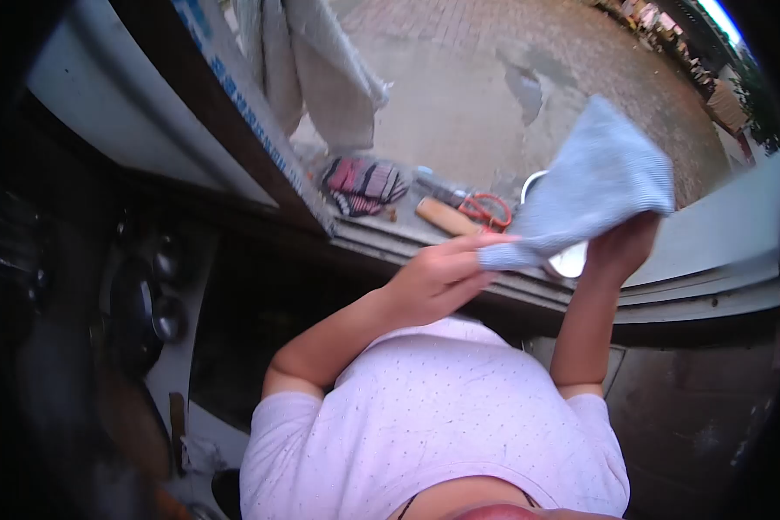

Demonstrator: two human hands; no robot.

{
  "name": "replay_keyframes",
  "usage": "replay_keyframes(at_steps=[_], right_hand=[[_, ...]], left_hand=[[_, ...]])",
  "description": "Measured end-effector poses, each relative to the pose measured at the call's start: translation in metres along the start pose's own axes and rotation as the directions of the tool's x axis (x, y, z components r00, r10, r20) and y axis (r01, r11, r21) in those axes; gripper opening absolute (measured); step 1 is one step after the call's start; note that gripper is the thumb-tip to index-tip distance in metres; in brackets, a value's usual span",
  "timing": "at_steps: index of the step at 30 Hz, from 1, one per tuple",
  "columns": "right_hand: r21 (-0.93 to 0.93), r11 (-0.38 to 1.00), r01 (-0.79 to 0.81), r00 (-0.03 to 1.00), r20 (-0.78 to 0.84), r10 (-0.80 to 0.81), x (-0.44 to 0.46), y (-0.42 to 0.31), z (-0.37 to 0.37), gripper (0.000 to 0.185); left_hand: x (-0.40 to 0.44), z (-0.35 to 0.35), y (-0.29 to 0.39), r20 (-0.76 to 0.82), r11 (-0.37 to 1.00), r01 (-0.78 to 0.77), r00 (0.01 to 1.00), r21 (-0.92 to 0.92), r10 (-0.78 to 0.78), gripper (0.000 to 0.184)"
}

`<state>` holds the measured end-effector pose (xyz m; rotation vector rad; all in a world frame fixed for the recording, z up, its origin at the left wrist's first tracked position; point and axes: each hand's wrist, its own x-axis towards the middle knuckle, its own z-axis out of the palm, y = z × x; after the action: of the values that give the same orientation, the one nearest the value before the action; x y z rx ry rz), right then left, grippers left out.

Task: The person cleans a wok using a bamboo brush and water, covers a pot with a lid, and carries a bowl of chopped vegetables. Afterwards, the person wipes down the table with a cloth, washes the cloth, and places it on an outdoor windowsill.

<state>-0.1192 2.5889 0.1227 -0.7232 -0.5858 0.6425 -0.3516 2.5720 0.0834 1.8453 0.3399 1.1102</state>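
A light blue, finely striped cloth (598,173) is held up in front of me, slightly blurred. My left hand (438,276) pinches its lower left corner between thumb and fingers. At the cloth's lower right edge, my right hand (626,244) grips it from behind, its fingers mostly hidden by the fabric. Just beyond my left hand, on the window sill, lie scissors with orange-red handles (487,211) and a tan wooden handle-like piece (446,217). A white round-rimmed object (568,262) shows partly behind the cloth.
Striped pink and dark knitted fabric (364,184) lies on the sill at left. The sill's metal track (390,241) runs across below my hands. A pale cloth (329,78) hangs by the window frame (243,121). Dark rounded pans (139,303) are at lower left.
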Motion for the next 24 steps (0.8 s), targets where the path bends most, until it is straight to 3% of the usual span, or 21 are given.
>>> replay_keyframes(at_steps=[1,2,3,5,7,8,12,15,17,20,24], right_hand=[[-0.043,0.997,0.059,0.998,-0.022,-0.06,0.0,0.001,0.012,0.038],[-0.364,0.906,0.214,0.976,0.033,-0.217,0.003,0.006,0.016,0.038],[-0.526,0.772,0.356,0.931,0.134,-0.339,0.008,0.009,0.024,0.037],[-0.618,0.529,0.582,0.806,0.351,-0.476,0.019,0.011,0.042,0.037],[-0.616,0.322,0.719,0.681,0.531,-0.505,0.036,0.012,0.061,0.037],[-0.601,0.231,0.765,0.624,0.604,-0.497,0.047,0.011,0.071,0.036],[-0.547,-0.003,0.837,0.505,0.774,-0.383,0.089,0.015,0.103,0.035],[-0.514,-0.121,0.849,0.468,0.838,-0.281,0.12,0.019,0.118,0.035],[-0.503,-0.155,0.851,0.465,0.856,-0.225,0.133,0.022,0.122,0.035],[-0.505,-0.188,0.842,0.479,0.862,-0.167,0.149,0.023,0.123,0.034],[-0.502,-0.222,0.836,0.493,0.865,-0.1,0.162,0.024,0.12,0.033]], left_hand=[[0.005,0.001,-0.011,0.1,0.999,-0.033,0.994,-0.027,0.036,0.026],[0.008,0.004,-0.02,0.114,0.995,-0.038,0.992,-0.089,0.048,0.028],[0.01,0.005,-0.028,0.126,0.988,-0.042,0.99,-0.151,0.062,0.031],[0.01,0.0,-0.045,0.15,0.99,-0.049,0.986,-0.133,0.069,0.034],[0.005,-0.009,-0.053,0.413,0.968,0.185,0.905,-0.167,-0.101,0.036],[-0.004,-0.01,-0.061,0.393,0.98,0.159,0.914,-0.121,-0.1,0.034],[-0.035,-0.036,-0.078,0.472,0.909,0.385,0.838,-0.16,-0.272,0.031],[-0.067,-0.06,-0.082,0.287,0.758,0.594,0.801,-0.27,-0.525,0.027],[-0.093,-0.071,-0.082,0.186,0.572,0.687,0.698,-0.449,-0.692,0.026],[-0.107,-0.086,-0.08,0.089,0.577,0.661,0.691,-0.48,-0.717,0.026],[-0.102,-0.087,-0.084,0.09,0.601,0.655,0.707,-0.458,-0.702,0.026]])
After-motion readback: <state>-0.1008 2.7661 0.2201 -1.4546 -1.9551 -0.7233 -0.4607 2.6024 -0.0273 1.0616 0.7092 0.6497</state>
